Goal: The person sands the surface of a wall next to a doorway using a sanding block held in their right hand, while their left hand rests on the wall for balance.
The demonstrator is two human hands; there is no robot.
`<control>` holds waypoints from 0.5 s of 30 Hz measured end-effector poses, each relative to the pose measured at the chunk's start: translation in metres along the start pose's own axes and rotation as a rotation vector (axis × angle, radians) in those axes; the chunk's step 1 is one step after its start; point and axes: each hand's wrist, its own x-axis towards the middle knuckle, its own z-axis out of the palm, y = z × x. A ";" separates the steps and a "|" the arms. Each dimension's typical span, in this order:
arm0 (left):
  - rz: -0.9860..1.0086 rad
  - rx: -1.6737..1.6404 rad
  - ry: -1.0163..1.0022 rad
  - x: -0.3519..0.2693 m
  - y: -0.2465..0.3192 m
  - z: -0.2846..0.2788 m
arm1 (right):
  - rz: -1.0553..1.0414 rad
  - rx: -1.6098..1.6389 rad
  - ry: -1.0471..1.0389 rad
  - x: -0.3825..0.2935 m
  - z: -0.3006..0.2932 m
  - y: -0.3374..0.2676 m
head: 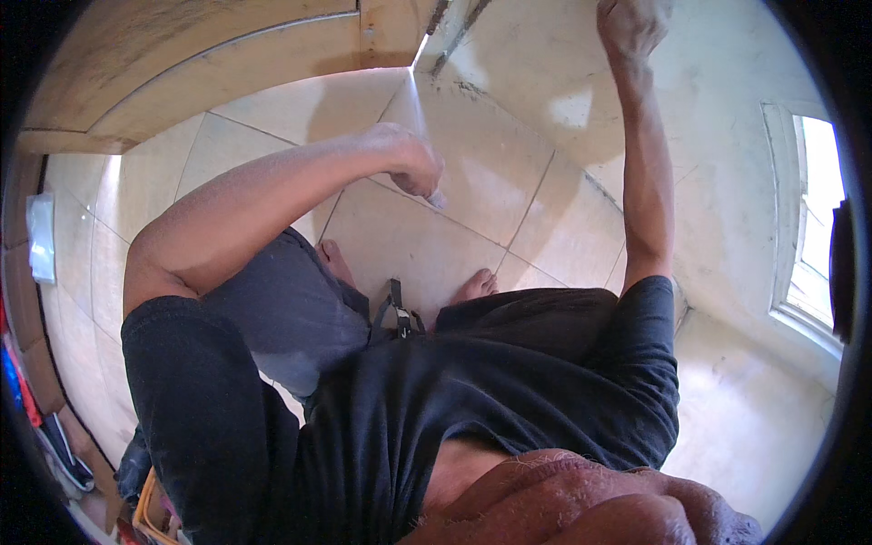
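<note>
My left hand (pixel 417 163) hangs in front of me over the tiled floor (pixel 409 231), with the forearm bent inward from the left. Its fingers are curled. A small pale, blurred tip shows at their lower end; whether it is a fingertip or a held thing cannot be told. At the top edge of the picture, my right hand (pixel 633 27) is raised on a stretched arm in front of the pale wall (pixel 722 191). The fingers look curled, and the picture's edge cuts the hand off, so its contact with the wall and any held thing are unclear.
A wooden panel (pixel 272 68), perhaps a door, stands ahead at the upper left, with light at its corner. A window (pixel 811 225) is at the right. My bare feet are on the tiles. A clear plastic packet (pixel 42 238) lies at the far left, above several items and an orange-rimmed object (pixel 146 507).
</note>
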 end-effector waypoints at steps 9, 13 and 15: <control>0.007 0.042 0.042 0.005 -0.010 0.003 | -0.285 -0.063 -0.511 -0.135 0.035 -0.015; 0.015 0.070 -0.082 0.007 -0.009 0.000 | -0.165 -0.249 -0.410 -0.106 0.021 0.016; 0.022 0.027 -0.032 0.002 -0.009 0.000 | -0.045 -0.034 -0.065 -0.029 -0.001 0.017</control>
